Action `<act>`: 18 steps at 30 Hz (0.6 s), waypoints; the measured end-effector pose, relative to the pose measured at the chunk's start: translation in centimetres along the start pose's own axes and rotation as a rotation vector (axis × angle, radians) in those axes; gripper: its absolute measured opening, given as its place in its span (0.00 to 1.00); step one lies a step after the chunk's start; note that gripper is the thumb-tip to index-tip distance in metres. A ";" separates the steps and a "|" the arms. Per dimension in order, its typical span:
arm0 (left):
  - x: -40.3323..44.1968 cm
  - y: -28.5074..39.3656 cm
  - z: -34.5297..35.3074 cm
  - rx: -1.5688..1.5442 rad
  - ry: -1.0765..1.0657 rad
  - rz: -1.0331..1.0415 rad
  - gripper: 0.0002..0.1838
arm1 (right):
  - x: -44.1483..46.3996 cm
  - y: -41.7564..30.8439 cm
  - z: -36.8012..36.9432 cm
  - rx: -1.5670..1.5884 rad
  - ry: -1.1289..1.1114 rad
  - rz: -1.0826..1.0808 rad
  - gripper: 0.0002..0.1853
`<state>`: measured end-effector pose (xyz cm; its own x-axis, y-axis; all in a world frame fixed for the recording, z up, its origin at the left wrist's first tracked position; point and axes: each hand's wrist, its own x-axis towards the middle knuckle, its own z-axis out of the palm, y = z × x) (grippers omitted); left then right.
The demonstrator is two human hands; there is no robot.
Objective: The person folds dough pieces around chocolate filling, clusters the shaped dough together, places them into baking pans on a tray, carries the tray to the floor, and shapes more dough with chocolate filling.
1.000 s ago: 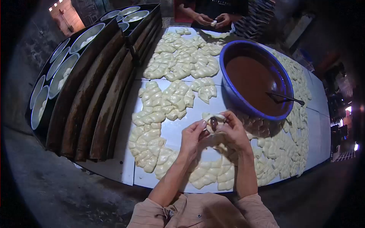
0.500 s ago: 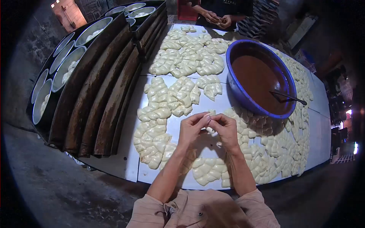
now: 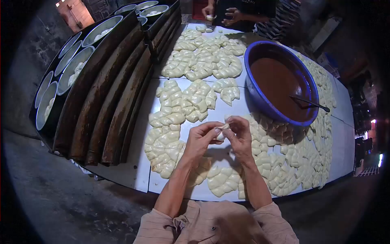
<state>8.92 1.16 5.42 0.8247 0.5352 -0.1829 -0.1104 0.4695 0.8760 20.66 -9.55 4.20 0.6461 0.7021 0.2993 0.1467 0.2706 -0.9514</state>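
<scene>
Between the fingertips of both hands is a small piece of pale dough (image 3: 221,136), held above the white table (image 3: 191,136). My left hand (image 3: 200,138) pinches it from the left, thumb and forefinger closed. From the other side my right hand (image 3: 240,136) grips it with thumb and fingers. Part of the dough is hidden by my fingers. Many flattened dough pieces (image 3: 163,146) lie side by side in patches around my hands. Right of my hands stands a blue basin (image 3: 248,67) of brown filling (image 3: 274,81), with a dark-handled utensil (image 3: 310,103) resting in it.
At the left, stacked dark trays (image 3: 97,97) carry round metal tins (image 3: 65,83), several with dough inside. Across the table stands another person, whose hand (image 3: 232,16) is raised near the far edge. More dough pieces (image 3: 203,53) cover the table's far part.
My fingers have shifted on the dough, with the right fingers now higher and more spread. The other person's hands have moved apart, one holding a small pale piece. The view has shifted slightly.
</scene>
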 end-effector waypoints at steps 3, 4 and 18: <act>-0.6 0.0 0.7 -0.041 0.023 -0.037 0.12 | 0.2 0.3 -0.2 -0.271 -0.038 -0.020 0.07; -0.7 -0.5 0.8 -0.091 0.037 -0.038 0.12 | 0.3 -0.5 -0.2 -0.333 -0.039 0.047 0.08; -0.3 -0.8 -3.4 0.305 0.273 -0.105 0.31 | 1.5 0.8 -2.4 -0.488 -0.262 0.321 0.12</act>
<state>6.87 3.03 3.28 0.6409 0.6811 -0.3540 0.1695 0.3242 0.9307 23.53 -9.86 3.69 0.5189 0.8529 -0.0574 0.3405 -0.2678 -0.9013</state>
